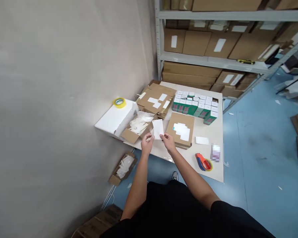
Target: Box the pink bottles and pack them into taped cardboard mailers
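Between my two hands is a white paper label (158, 129), held up over the table's near edge. My left hand (147, 144) pinches its lower left corner, and my right hand (168, 141) grips its lower right corner. Just beyond my right hand lies a closed cardboard box (180, 129) with several white labels on its top. Beside my left hand stands an open cardboard box (131, 135) full of crumpled white paper or backing strips. Any print on the label is too faint to read.
Green and white small boxes (195, 105) stand in rows at the table's back. A tape dispenser (203, 162) and a white slip (202, 140) lie at right. Yellow tape (119, 102) rests on a white box (114, 119) by the wall. Flattened cardboard (155, 96) lies behind; shelving (213, 59) stands beyond.
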Tool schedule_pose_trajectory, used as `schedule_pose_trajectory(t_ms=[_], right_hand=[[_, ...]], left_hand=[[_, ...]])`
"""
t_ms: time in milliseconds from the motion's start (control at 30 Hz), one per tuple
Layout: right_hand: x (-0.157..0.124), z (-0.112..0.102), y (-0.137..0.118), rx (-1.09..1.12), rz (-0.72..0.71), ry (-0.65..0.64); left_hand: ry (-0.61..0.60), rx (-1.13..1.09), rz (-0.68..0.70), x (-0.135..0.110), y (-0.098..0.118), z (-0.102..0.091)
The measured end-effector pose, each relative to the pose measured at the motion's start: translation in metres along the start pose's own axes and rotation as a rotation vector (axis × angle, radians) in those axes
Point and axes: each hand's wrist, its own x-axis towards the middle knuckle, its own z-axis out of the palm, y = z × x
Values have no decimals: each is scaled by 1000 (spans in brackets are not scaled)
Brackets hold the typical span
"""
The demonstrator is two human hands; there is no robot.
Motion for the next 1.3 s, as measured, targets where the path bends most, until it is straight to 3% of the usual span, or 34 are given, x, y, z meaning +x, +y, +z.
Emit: schedule_pose_trajectory(t_ms=[67, 133, 333, 567, 833, 1067, 1300], right_hand=[[0, -28, -3, 4, 13, 6], [-2, -51, -4, 2, 10, 24], [8, -88, 2, 9, 13, 148], [33, -77, 12, 21, 61, 235], [79, -69, 56, -314, 29, 497], [79, -71, 97, -591, 160, 610], [76, -64, 121, -677, 277, 660]], left_hand=[[-68, -127, -160, 0, -4, 29], [-122, -184, -237, 0, -7, 51], [-209, -198, -299, 10, -13, 84], [-435, -264, -380, 50, -23, 94], [-419, -74, -262, 106, -64, 99], [-497, 271, -333, 97, -111, 107], [-569, 432, -307, 90, -126, 106]])
